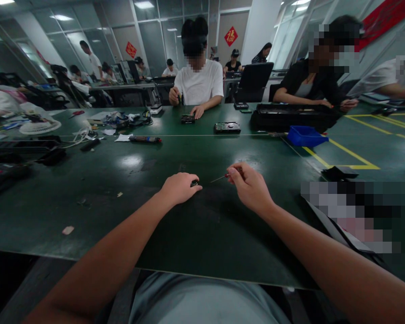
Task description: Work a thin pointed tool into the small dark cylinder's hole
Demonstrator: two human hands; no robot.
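Observation:
My left hand [180, 187] rests low over the green tabletop [175, 229], its fingers closed round a small dark part [195, 183]. Most of that part is hidden by the fingers, so its kind does not show. In my right hand [251, 186] is a thin screwdriver [219, 178] with a red handle, gripped between thumb and fingers. Its shaft points left toward the small part, and a gap separates the tip from my left hand.
Across the table, a person in a white shirt [199, 83] handles a dark device [188, 119]. A hard drive [227, 128], a blue bin [306, 136] and a long black case [293, 118] lie ahead. An electric screwdriver [145, 139] and tangled cables [121, 119] lie left.

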